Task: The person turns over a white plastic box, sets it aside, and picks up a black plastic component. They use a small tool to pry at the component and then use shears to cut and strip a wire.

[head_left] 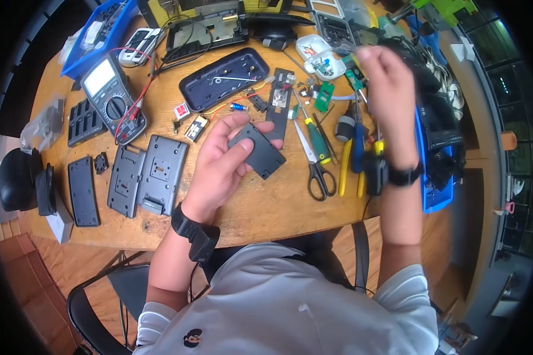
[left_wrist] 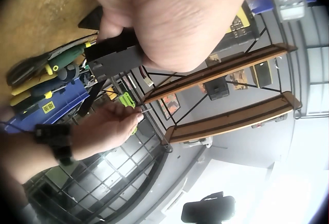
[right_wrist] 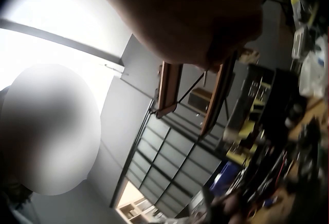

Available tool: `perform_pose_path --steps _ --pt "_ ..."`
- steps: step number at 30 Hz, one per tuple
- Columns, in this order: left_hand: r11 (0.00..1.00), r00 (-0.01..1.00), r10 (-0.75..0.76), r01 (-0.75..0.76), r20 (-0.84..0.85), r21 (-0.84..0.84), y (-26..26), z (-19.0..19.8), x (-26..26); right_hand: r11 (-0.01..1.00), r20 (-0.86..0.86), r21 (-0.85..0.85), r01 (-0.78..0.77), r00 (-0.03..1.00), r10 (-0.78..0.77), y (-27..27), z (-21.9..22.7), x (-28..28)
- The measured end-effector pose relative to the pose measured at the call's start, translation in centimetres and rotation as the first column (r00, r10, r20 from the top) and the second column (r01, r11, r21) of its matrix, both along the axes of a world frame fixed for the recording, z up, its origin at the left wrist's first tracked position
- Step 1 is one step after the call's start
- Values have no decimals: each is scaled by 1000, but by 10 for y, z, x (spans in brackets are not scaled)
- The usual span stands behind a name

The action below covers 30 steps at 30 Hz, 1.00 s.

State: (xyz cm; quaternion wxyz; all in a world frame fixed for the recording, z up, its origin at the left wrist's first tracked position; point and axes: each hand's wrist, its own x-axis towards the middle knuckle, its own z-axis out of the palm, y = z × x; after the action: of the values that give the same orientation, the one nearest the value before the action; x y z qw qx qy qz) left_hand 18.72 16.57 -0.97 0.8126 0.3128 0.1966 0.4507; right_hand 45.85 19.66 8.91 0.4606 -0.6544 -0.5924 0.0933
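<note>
The biggest thing is the wooden table (head_left: 251, 222), which is full of parts and tools. A dark blue tray (head_left: 198, 92) lies on it, with little metal bits inside. A gray meter (head_left: 114, 103) is left of the tray.

Next come the hands. The right hand (head_left: 390, 89) is up high over the right side, well apart from the left hand (head_left: 214, 163), which is over the middle. Scissors (head_left: 319, 177) and a green screwdriver (head_left: 319, 145) lie near the left hand.

The black box (head_left: 263, 155) is smaller. It is up over the table, and the left grip is clamped on it, thumb on top.

Smallest is a thin pale piece (left_wrist: 148, 109). The right fingertips pinch it, and I cannot tell what it is.

I think the step now is fixing the box. The next move seems to need a still left hand and a slow, careful right hand, so the tiny piece does not drop.
</note>
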Motion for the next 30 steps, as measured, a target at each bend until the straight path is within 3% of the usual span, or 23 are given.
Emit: perform_pose_path --steps 1,3,5,6,8,9,15,20,24,26,30 --pt "1000 1000 -14 14 -27 3 0 -1 0 995 55 84 52 997 -56 23 -3 25" --pt "999 998 -49 49 -34 -10 -1 -2 -1 978 160 -19 209 966 -203 67 -11 81" --pt "997 996 -80 79 -37 -21 -1 -2 -1 962 456 -75 261 867 -200 102 -15 125" --pt "996 995 -86 85 -43 -37 -1 -2 -1 963 458 -67 262 865 -203 116 -22 134" --pt "995 995 -92 90 -46 -44 -1 -4 -1 886 552 -237 399 805 -215 136 -35 146" --pt "995 994 -97 95 -51 -38 0 -6 -2 887 649 -220 405 740 -178 143 -41 150" --pt "995 995 -84 81 -62 -53 1 -6 -1 850 597 -308 428 782 -177 164 -53 147" --pt "991 991 -119 115 -60 -66 1 -6 -1 880 565 -359 312 823 -62 154 -52 129" --pt "991 988 -127 123 -91 -48 0 -4 3 891 565 -379 249 825 10 152 -57 132" --pt "993 990 -114 111 -88 -41 -1 -6 5 888 626 -386 251 778 52 152 -56 129" --pt "995 992 -100 98 -83 -32 0 -6 3 888 630 -375 267 776 33 158 -53 133"
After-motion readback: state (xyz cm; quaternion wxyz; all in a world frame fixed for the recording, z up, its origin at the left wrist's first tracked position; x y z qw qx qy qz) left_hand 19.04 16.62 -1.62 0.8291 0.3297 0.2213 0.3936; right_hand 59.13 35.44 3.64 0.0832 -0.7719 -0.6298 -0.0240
